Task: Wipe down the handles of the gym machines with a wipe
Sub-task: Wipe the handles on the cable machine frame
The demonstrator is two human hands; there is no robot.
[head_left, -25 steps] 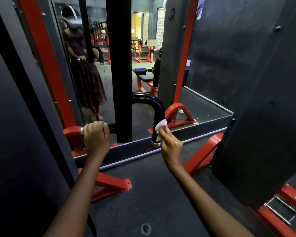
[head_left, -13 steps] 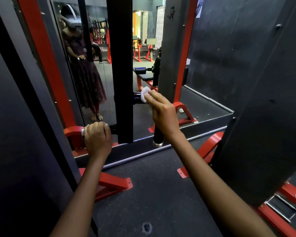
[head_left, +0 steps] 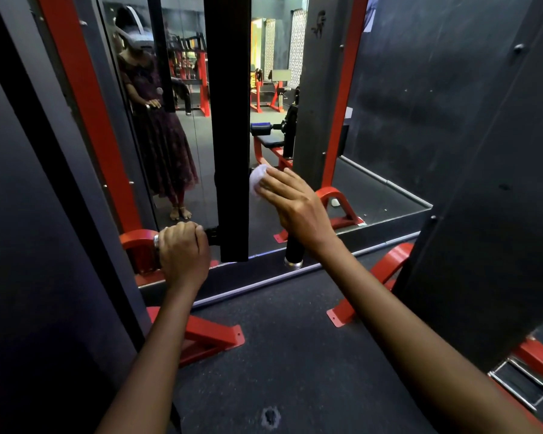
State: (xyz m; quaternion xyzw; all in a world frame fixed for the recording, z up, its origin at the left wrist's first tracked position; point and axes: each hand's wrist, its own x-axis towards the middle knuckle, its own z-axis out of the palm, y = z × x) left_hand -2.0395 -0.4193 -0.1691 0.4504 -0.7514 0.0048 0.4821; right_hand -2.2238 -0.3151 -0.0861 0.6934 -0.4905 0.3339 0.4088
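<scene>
A black curved handle (head_left: 294,250) with a chrome end cap sticks out to the right of a black upright post (head_left: 232,126). My right hand (head_left: 295,205) covers the handle's upper bend and presses a white wipe (head_left: 257,180) against it, close to the post. Only the handle's lower tip shows below my wrist. My left hand (head_left: 182,252) grips the matching handle on the post's left side, hiding most of it; a chrome cap shows at its outer end.
A wall mirror (head_left: 182,136) behind the post reflects a person and gym benches. Red machine frames (head_left: 85,114) and floor feet (head_left: 213,336) stand left and right. A big dark panel (head_left: 483,214) rises close on the right. Dark rubber floor (head_left: 295,371) lies below.
My right hand has slid with the wipe from the handle's lower tip up to its upper bend and nearer the post. My left hand has kept its grip.
</scene>
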